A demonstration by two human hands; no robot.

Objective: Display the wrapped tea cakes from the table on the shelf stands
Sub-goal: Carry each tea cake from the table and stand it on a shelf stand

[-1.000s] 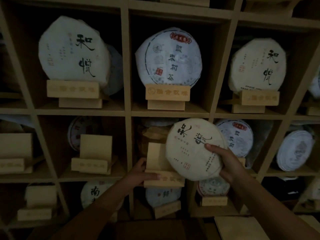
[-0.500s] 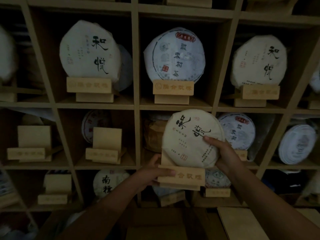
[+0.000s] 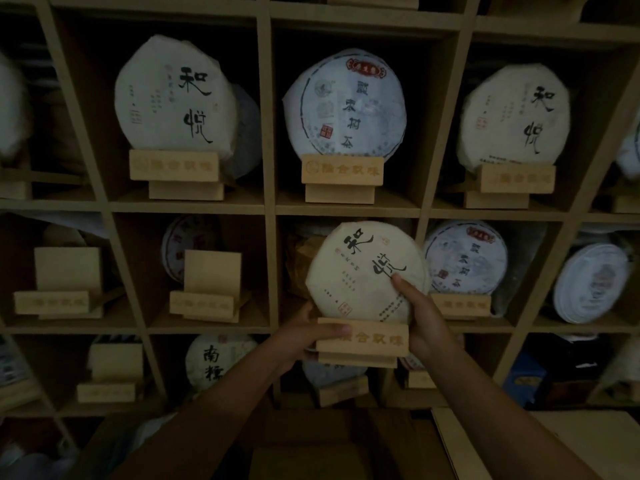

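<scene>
A paper-wrapped tea cake (image 3: 363,271), likely stiff but tearable, sits tilted on its stand (image 3: 363,341), left hand (image 3: 304,337) clasping the stand, right hand (image 3: 420,318) gripping the cake's edge

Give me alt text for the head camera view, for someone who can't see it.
Two hands seat a paper-wrapped tea cake on a wooden stand: the left hand grips the stand, the right hand steadies the cake. Behind, a dim wooden shelf grid shows more wrapped cakes on stands and two empty stands.
</scene>
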